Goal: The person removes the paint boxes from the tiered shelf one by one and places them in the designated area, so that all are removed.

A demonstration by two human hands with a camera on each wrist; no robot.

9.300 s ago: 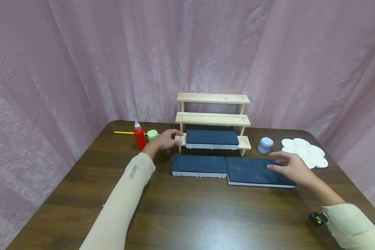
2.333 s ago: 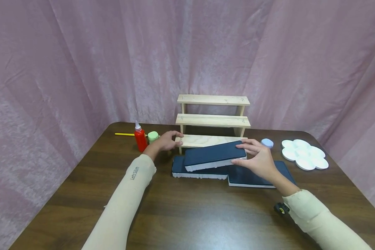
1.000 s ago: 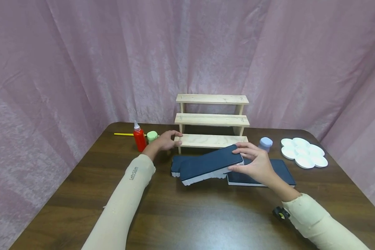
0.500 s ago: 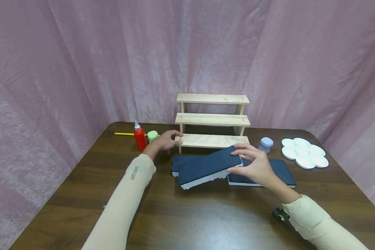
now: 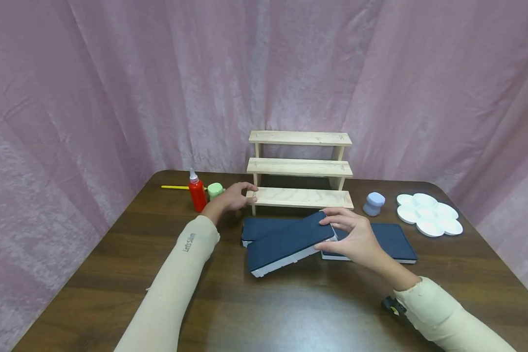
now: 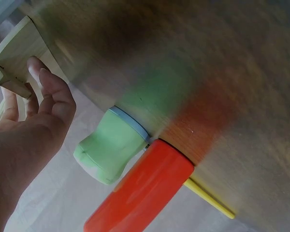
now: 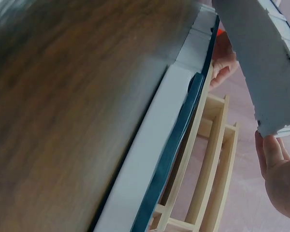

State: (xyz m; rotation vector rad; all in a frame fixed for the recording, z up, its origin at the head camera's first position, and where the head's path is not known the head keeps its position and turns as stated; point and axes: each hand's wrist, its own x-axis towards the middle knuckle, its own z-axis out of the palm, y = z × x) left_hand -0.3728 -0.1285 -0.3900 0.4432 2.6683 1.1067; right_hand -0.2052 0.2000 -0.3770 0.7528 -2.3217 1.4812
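My right hand grips the right end of a dark blue flat case with a white underside. The case is tilted, its left end low over the table. Two more blue cases lie flat beneath and behind it, one at the left and one at the right. My left hand holds the left end of the bottom step of a three-step wooden rack, fingers curled on the wood. All three steps are bare.
A red squeeze bottle, a green jar and a yellow stick sit left of the rack. A pale blue jar and a white flower-shaped palette sit at the right. Pink curtain behind the brown table.
My right hand lifted the blue case off the bottom step and brought it toward me, lower and leftward over the lying cases. The left hand has stayed on the rack.
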